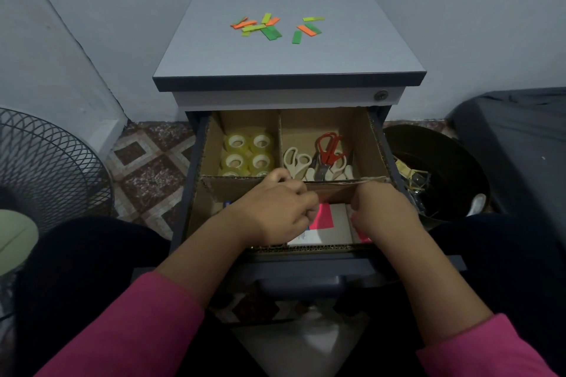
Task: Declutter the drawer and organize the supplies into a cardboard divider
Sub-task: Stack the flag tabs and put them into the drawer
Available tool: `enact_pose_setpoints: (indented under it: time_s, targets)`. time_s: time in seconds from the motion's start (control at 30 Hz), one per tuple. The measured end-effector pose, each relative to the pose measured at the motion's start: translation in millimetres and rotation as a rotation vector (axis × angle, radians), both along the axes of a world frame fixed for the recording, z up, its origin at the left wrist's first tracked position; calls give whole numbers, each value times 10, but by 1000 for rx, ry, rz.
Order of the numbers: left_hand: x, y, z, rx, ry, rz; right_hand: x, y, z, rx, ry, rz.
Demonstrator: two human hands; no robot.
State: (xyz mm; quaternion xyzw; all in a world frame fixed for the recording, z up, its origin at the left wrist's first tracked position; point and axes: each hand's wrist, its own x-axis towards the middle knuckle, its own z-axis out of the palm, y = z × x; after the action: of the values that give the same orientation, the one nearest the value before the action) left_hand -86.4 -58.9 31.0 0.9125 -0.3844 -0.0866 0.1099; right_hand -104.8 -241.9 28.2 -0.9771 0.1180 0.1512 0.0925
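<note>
Mid-sort w/ both hands in brown cardboard divider: left hand and right hand curled, grip unclear; next, probably neon sticky strips.

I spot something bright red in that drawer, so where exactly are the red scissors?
In the head view, the red scissors lie in the divider's back right compartment, beside the cream scissors, right of the tape rolls.

Open drawer, cardboard divider: tape rolls back-left, scissors back-right
</note>
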Motion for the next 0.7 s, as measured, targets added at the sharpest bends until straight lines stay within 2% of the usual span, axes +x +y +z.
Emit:
enact_pose_setpoints:
  time_s: [0.17,0.3,0.37,0.43,0.57,0.6,0.7]
  targets:
    - [1,-19,-36,58,-16,-15,73,37,95,229,127,-40]
    - [9,-29,-60,82,-18,-20,58,110,51,390,63,-42]
    - [12,-31,-68,81,-15,-24,98,136,24,393,75,-5]
    - [12,-37,-61,70,-21,-32,178,148,32,318,195,83]
    - [4,-39,-47,62,-39,-35,298,167,-1,249,235,147]
    - [1,-39,-42,65,-35,-31,272,165,-14,215,229,171]
    - [-10,-41,-29,61,-36,-29,123,118,-104,269,-51,184]
